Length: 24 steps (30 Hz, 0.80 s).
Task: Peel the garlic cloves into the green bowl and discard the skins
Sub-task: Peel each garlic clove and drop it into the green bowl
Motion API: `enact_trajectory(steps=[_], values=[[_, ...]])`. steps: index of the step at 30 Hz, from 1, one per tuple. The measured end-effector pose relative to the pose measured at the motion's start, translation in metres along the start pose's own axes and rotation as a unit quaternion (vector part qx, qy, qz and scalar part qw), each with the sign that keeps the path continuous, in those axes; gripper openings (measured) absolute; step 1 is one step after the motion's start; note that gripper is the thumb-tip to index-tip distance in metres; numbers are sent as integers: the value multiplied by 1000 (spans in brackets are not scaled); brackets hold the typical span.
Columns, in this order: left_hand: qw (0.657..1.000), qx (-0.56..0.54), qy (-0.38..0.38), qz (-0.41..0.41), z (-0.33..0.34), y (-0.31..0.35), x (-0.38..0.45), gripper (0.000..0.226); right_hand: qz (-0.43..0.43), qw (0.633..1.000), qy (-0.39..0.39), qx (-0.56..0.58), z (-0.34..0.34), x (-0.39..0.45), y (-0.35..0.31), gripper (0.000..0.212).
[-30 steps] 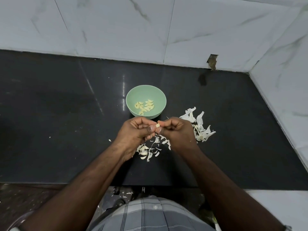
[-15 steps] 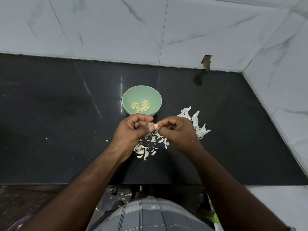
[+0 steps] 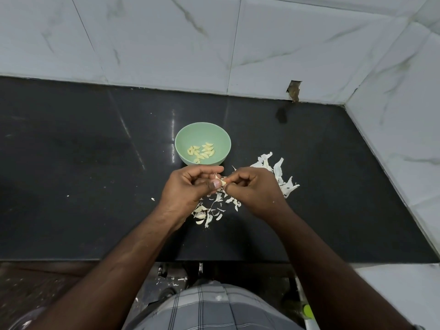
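Note:
A green bowl [image 3: 188,136] stands on the black counter and holds several peeled garlic cloves [image 3: 201,151]. Just in front of it, my left hand [image 3: 188,186] pinches a small garlic clove [image 3: 223,182] between thumb and fingers. My right hand [image 3: 254,189] meets it from the right, its fingertips pinching at the clove's skin. Under and between both hands lies a scatter of white garlic skins and unpeeled cloves [image 3: 209,211]. A second heap of larger white skins [image 3: 279,175] lies to the right of my right hand.
The black counter [image 3: 83,175] ends at a front edge near my body and meets white marble tiles at the back and right. A chipped hole [image 3: 294,90] shows in the back tile. Small skin flecks [image 3: 152,199] dot the counter.
Both hands stay together on the clove in front of the bowl. A thin strip of skin now sticks up from the clove. The camera shifted slightly.

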<state>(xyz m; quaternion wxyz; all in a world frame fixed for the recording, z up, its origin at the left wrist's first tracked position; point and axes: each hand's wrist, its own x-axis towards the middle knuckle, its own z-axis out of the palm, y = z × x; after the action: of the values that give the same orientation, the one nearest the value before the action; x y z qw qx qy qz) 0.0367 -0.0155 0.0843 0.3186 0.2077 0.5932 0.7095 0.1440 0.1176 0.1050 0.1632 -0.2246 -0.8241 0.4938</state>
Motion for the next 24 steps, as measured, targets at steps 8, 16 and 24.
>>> enact_trajectory(steps=[8,16,24], values=[[999,49,-7,14,3,1,-3,31,28,999,2,42,4,-1,-1,11],[1000,2,-21,-12,-1,-3,-4,28,14,999,-8,30,5,-3,1,14],[991,-101,-2,-89,-4,-2,-2,19,65,987,-61,134,-5,0,2,11]])
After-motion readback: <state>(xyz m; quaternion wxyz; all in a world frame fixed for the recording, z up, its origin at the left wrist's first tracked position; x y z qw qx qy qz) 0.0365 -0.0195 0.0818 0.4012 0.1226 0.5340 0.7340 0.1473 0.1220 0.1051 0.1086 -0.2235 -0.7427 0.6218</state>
